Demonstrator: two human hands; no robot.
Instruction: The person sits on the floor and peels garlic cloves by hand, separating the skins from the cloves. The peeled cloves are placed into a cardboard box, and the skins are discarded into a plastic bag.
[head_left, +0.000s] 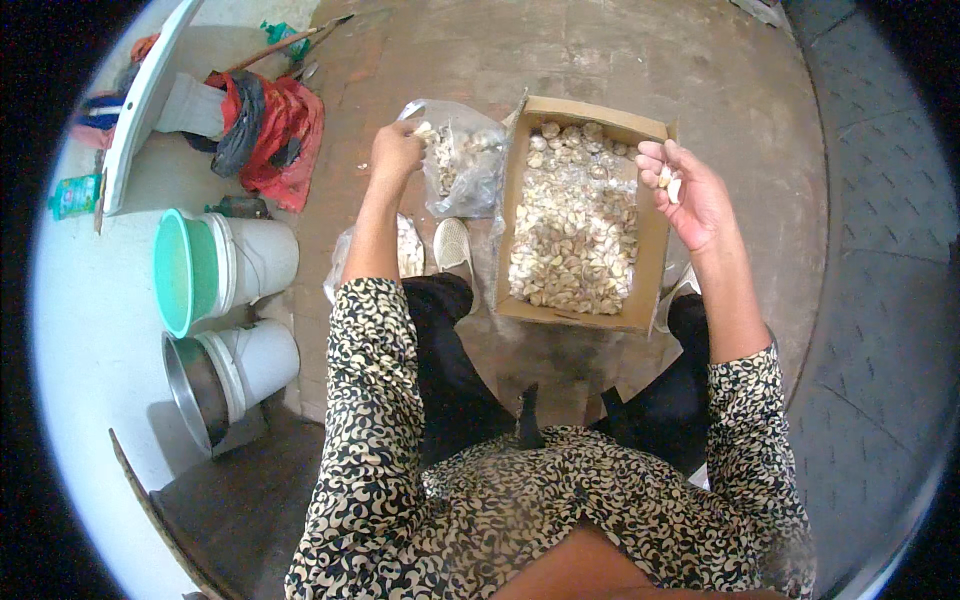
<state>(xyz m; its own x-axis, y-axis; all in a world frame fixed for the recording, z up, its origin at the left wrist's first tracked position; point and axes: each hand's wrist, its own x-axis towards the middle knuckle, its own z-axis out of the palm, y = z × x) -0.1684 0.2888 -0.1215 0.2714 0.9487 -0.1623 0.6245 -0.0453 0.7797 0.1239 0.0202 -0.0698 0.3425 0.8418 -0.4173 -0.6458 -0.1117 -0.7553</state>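
A cardboard box (579, 322) on the floor between my feet holds many loose garlic cloves (574, 247), with whole garlic bulbs (570, 142) at its far end. Above the box's right edge, my right hand (694, 196) is turned palm up, its curled fingers holding a few garlic cloves (673, 189). My left hand (399, 150) is at the left rim of a clear plastic bag (469, 191). A pale garlic piece (424, 132) shows at its fingertips; whether it is clove or skin is unclear. Garlic bits and skins lie inside that bag.
Another plastic bag with pale contents (409, 244) lies beside my left shoe (453, 247), partly behind my forearm. Along the left wall are two white buckets (266, 259), a green basin (176, 274), a metal basin (196, 394) and red cloth (289, 142). Dark textured flooring (892, 315) runs along the right.
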